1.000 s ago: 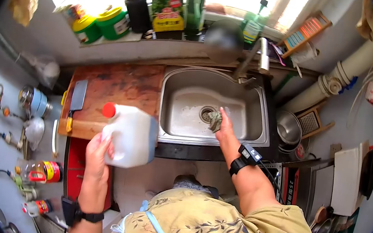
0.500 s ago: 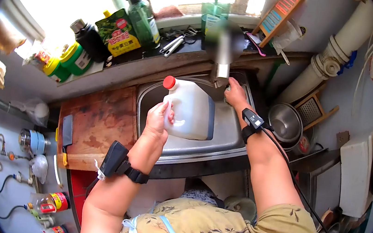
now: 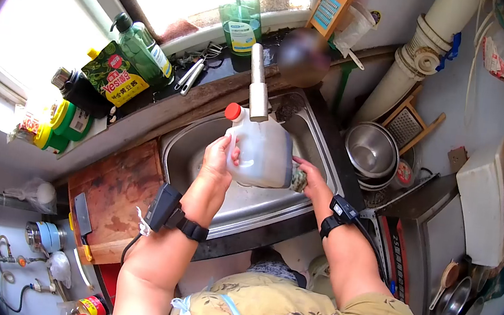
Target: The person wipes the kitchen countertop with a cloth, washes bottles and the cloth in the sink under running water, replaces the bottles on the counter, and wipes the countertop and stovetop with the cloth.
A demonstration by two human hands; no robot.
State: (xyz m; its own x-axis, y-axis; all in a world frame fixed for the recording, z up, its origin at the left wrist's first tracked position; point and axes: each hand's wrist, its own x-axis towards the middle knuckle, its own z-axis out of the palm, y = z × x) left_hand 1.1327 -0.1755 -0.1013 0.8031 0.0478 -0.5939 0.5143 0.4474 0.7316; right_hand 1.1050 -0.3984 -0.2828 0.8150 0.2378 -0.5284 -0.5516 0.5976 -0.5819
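Observation:
A translucent plastic jug [image 3: 262,149] with a red cap [image 3: 232,111] is held above the sink [image 3: 240,201], with dark liquid or residue showing toward its base. My left hand [image 3: 218,158] is closed around its handle. At the base end, my right hand [image 3: 313,182] grips a crumpled grey-green cloth [image 3: 298,179] that sits against the jug's lower corner. The metal faucet [image 3: 258,89] comes down just over the jug's shoulder and overlaps it in this view.
Left of the sink lies a wooden cutting board [image 3: 118,198] with a cleaver [image 3: 82,215] on it. Green pump bottles [image 3: 241,27] and a peeler [image 3: 193,76] line the sill. Steel bowls [image 3: 371,150] and a grater [image 3: 405,127] stand to the right beside a thick pipe [image 3: 421,59].
My right hand has come from the sink's far right, under the faucet, to the jug's base, bringing the cloth against it. My left hand keeps its hold; the view has shifted right.

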